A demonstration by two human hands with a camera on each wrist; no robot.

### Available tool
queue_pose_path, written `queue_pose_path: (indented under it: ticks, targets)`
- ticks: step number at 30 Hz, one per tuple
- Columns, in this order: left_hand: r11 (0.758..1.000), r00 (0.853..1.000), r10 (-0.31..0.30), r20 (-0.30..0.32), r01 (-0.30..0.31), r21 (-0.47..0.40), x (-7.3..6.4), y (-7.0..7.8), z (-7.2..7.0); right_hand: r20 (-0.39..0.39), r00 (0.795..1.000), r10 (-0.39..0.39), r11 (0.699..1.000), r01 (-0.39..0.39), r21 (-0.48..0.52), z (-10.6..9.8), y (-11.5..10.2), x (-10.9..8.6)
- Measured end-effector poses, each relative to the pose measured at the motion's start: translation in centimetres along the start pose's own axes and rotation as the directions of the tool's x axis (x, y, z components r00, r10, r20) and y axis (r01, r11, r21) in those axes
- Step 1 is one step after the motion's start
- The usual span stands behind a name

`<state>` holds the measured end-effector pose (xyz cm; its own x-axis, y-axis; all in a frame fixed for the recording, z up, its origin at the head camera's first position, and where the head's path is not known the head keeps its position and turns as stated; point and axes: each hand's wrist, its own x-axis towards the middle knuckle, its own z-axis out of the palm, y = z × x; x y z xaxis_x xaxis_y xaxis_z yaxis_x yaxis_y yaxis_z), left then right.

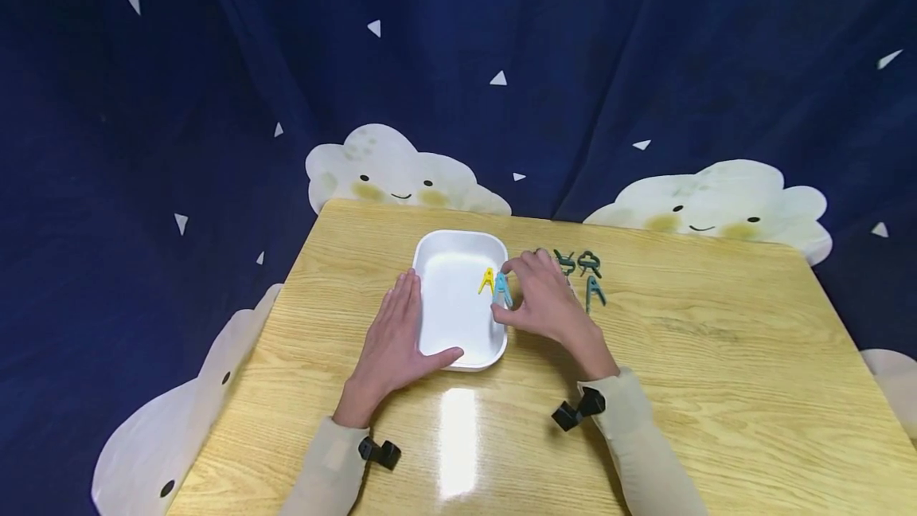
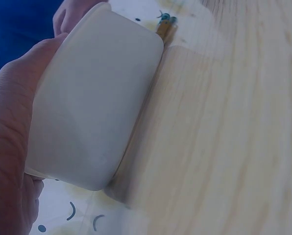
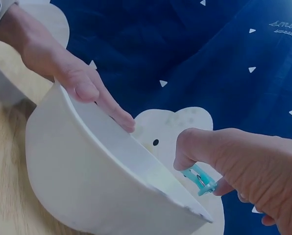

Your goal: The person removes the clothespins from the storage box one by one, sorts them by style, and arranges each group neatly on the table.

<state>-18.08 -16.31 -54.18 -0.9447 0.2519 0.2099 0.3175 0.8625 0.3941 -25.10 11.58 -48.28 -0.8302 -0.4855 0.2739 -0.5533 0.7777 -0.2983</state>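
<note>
A white rectangular tub (image 1: 454, 317) stands on the table. My left hand (image 1: 392, 341) lies along its left side with straight fingers, the thumb reaching over the near rim. In the right wrist view the tub's outer wall (image 3: 82, 161) shows large, tilted by the camera. Over the tub's right rim, my right hand (image 1: 540, 297) holds a light blue clothespin (image 1: 502, 290) between thumb and forefinger; the same clothespin (image 3: 201, 180) shows in the right wrist view. Just left of it, within the tub's outline, is a yellow clothespin (image 1: 487, 279). Whether it touches the wall cannot be told.
Right of the tub, beyond my right hand, lie several dark green clothespins, among them one with a rounded outline (image 1: 590, 263) and a plainer teal one (image 1: 594, 291). The wooden table (image 1: 716, 357) extends far to the right. A dark blue curtain (image 1: 444, 46) hangs behind it.
</note>
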Motion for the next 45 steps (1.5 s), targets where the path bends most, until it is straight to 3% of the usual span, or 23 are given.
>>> queue_pose_path:
  ticks: [12, 22, 45]
  targets:
    - [1.0, 1.0, 0.001, 0.003, -0.001, -0.003, 0.1, 0.0, 0.0, -0.014, 0.999, 0.047, 0.999, -0.047, -0.002, -0.6, 2.2, -2.0]
    - [1.0, 1.0, 0.005, -0.01, -0.005, -0.005, -0.1, 0.0, 0.0, -0.044, 0.999, 0.025, 0.998, -0.027, -0.05, -0.6, 3.8, -3.8]
    - [1.0, 1.0, 0.007, -0.018, -0.007, -0.002, -0.1, 0.1, 0.0, 0.022, 0.989, 0.145, 0.988, -0.144, -0.063, -0.4, 8.0, -8.0]
